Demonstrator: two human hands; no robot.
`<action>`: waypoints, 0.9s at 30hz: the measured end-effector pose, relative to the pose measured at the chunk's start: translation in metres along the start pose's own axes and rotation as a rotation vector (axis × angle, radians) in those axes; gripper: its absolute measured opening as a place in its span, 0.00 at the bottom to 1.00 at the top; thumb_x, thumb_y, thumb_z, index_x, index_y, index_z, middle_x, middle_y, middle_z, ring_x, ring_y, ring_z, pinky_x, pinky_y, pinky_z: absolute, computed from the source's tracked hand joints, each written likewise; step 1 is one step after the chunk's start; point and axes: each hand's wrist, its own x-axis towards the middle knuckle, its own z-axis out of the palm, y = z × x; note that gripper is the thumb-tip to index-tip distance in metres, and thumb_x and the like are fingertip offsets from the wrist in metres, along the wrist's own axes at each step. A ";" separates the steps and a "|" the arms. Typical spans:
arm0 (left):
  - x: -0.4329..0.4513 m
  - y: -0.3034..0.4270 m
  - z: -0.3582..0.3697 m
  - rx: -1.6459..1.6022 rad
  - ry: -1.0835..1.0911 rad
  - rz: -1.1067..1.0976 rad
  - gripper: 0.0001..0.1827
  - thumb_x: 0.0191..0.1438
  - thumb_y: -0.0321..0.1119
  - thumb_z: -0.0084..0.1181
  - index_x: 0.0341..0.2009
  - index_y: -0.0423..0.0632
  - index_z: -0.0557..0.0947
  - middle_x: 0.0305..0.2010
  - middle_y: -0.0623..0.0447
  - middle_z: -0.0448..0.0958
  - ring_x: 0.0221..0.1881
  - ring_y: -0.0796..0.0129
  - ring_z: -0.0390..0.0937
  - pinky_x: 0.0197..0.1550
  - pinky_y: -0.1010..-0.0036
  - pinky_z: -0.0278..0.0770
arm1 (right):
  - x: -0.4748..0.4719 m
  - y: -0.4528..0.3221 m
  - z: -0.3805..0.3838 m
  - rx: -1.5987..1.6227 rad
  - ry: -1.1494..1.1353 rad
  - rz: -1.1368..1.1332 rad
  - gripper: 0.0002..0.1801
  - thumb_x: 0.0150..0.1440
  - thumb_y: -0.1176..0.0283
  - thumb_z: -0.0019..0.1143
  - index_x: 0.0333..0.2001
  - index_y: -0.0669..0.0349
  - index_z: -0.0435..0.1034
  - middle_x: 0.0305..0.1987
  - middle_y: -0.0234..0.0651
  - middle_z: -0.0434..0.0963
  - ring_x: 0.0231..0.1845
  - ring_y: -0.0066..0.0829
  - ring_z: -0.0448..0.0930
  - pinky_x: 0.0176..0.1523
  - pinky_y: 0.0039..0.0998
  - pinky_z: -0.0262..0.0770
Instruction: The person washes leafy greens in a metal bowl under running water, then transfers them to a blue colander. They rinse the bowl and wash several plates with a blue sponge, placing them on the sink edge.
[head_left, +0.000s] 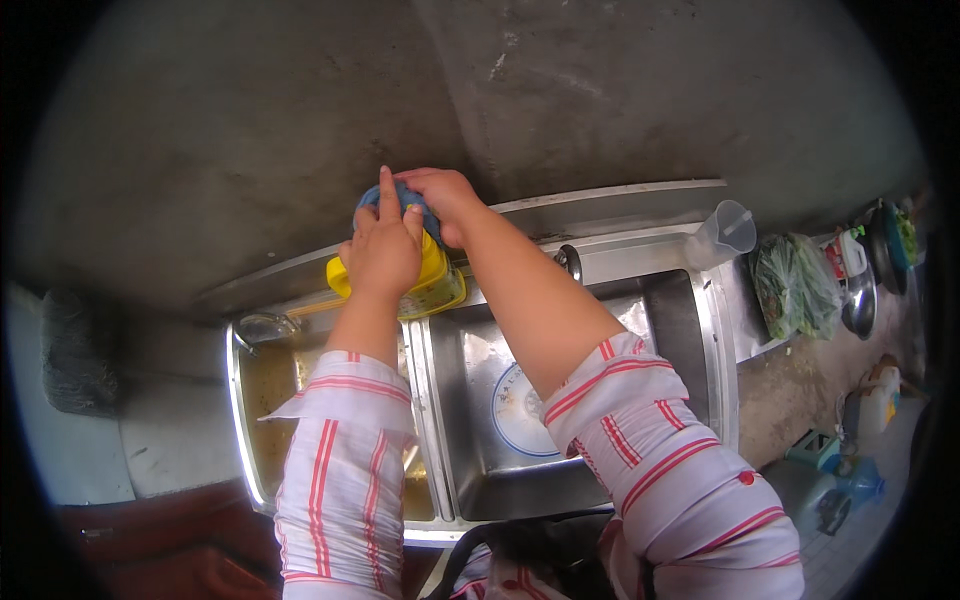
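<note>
At the back edge of the sink, both hands meet over a blue cloth (431, 218) and a yellow plastic container (433, 281). My left hand (384, 255) covers the container's top and the near side of the cloth, its index finger pointing away from me. From the right, my right hand (448, 196) grips the far side of the cloth, fingers curled over it. Part of the cloth and most of the container's top are hidden by the hands. A white plate with a blue rim (517, 416) lies in the right basin (480, 491), partly behind my right forearm.
Brownish water stands in the left basin (266, 405), where a clear vessel (266, 328) sits in the far corner. A faucet (570, 261) rises behind the right basin. To the right are a clear plastic jug (724, 232) and bagged greens (795, 285). Behind rises a grey wall (300, 112).
</note>
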 end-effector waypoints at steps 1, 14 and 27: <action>-0.001 -0.001 0.001 -0.034 0.021 0.017 0.37 0.62 0.54 0.36 0.70 0.52 0.47 0.61 0.40 0.63 0.58 0.50 0.67 0.58 0.53 0.56 | -0.006 0.004 -0.002 0.078 0.053 -0.046 0.14 0.59 0.75 0.46 0.47 0.67 0.71 0.46 0.42 0.76 0.46 0.33 0.76 0.50 0.33 0.74; -0.192 -0.061 0.139 -0.728 0.155 0.123 0.23 0.49 0.27 0.58 0.51 0.41 0.72 0.47 0.45 0.73 0.45 0.61 0.73 0.52 0.69 0.70 | -0.164 0.085 -0.132 -0.645 0.383 -0.456 0.13 0.57 0.71 0.51 0.47 0.58 0.69 0.42 0.34 0.74 0.44 0.26 0.74 0.49 0.28 0.71; -0.303 -0.057 0.323 -1.003 -0.547 -0.805 0.14 0.49 0.31 0.57 0.41 0.39 0.79 0.34 0.46 0.80 0.35 0.65 0.79 0.38 0.68 0.74 | -0.119 0.091 -0.159 -1.171 0.054 -0.473 0.16 0.51 0.71 0.58 0.45 0.58 0.70 0.43 0.42 0.76 0.45 0.38 0.77 0.50 0.33 0.71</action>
